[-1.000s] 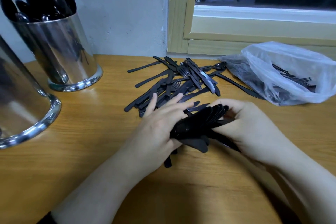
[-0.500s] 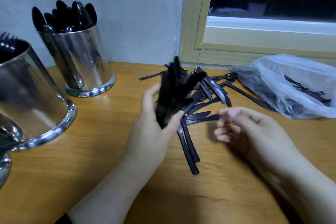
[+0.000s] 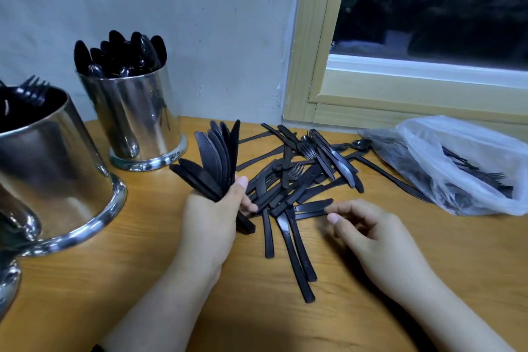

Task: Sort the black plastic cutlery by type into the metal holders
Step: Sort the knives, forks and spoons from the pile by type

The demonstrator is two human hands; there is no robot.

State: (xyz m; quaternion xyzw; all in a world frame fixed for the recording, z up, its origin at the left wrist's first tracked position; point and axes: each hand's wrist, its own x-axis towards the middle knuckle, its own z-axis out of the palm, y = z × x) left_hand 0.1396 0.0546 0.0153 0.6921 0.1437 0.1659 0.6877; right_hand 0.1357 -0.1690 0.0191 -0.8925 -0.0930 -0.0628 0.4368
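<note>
My left hand (image 3: 211,217) grips a fanned bundle of black plastic knives (image 3: 213,161), blades pointing up and left. My right hand (image 3: 368,233) hovers just right of it with loosely curled fingers, its fingertips at the end of a knife (image 3: 313,206) lying on the table; it holds nothing. A loose pile of black cutlery (image 3: 300,168) spreads behind both hands. A metal holder with spoons (image 3: 137,120) stands at the back left. A bigger metal holder with forks (image 3: 48,163) is at the left edge.
A clear plastic bag (image 3: 457,163) with more black cutlery lies at the right, under a wooden window frame (image 3: 303,60). A white wall closes the back. Part of a third metal holder (image 3: 7,280) shows at the lower left. The wooden table (image 3: 114,288) carries everything.
My left hand took the knife bundle from between both hands, raised it and swung it left toward the holders. My right hand let go and dropped near the pile. The view shifted left.
</note>
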